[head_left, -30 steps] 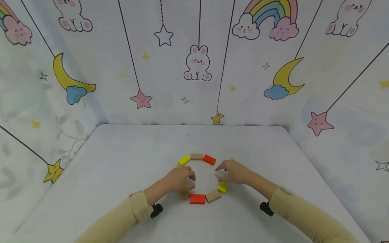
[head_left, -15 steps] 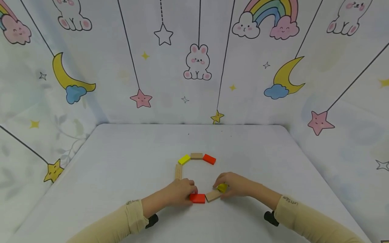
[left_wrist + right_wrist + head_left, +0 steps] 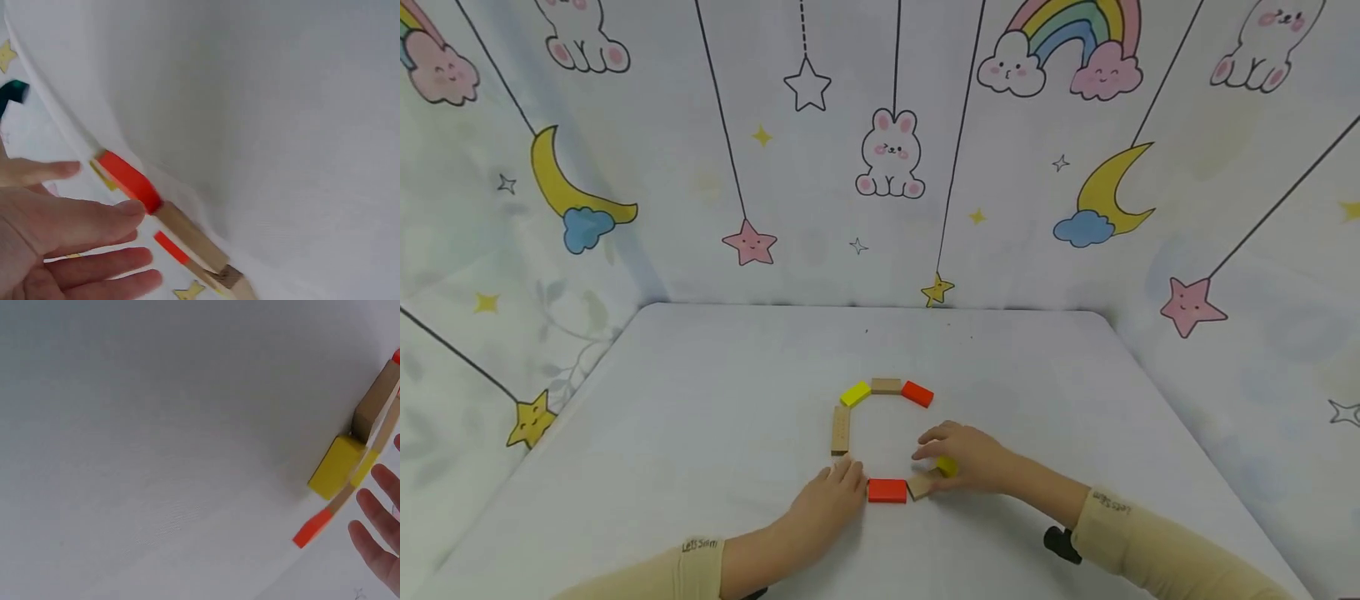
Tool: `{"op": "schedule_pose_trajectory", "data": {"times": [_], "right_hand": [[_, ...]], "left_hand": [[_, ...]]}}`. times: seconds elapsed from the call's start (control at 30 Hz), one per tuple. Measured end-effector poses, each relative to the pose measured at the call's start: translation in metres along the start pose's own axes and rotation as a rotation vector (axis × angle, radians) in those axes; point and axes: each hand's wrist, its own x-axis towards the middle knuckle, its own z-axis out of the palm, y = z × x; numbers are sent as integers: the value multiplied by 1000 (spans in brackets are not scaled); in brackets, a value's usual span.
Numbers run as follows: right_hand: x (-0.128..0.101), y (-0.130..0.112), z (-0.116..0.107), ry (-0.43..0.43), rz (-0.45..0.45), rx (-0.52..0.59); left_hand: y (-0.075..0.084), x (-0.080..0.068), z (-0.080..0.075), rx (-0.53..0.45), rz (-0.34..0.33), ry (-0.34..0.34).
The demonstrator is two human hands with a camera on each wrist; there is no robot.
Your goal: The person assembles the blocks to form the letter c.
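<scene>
Coloured and plain wooden blocks lie in a ring on the white table point(image 3: 715, 433). My left hand point(image 3: 848, 477) lies flat with straight fingers just left of the near red block point(image 3: 887, 490). In the left wrist view its forefinger point(image 3: 119, 212) touches the end of the red block point(image 3: 128, 181), with a plain block point(image 3: 190, 234) behind. My right hand point(image 3: 928, 447) hovers with loose, spread fingers over the near yellow block point(image 3: 947, 466) and a plain block point(image 3: 919, 486). The right wrist view shows the yellow block point(image 3: 337, 465) free of the fingers point(image 3: 381, 544).
Farther out the ring holds a long plain block point(image 3: 840, 429), a yellow block point(image 3: 855, 393), a plain block point(image 3: 886, 386) and a red block point(image 3: 917, 393). Cartoon-printed walls point(image 3: 887, 167) enclose the table on three sides.
My left hand has drawn back toward me and off to the left of the near red block. My right hand has loosened its fingers over the near yellow block.
</scene>
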Motion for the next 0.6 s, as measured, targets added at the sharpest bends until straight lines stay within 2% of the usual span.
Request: {"op": "schedule_pose_trajectory", "data": {"times": [0.13,0.43,0.6], "right_hand": [[9,-16,2,-17,-55,-36],[25,-31,12,-58,-90,-111],[28,-36,14,-81,-52,-113]], "left_hand": [[7,-9,-5,68,-42,74],[-3,6,7,21,-31,50],[-9,13,15,42,-31,45]]}}
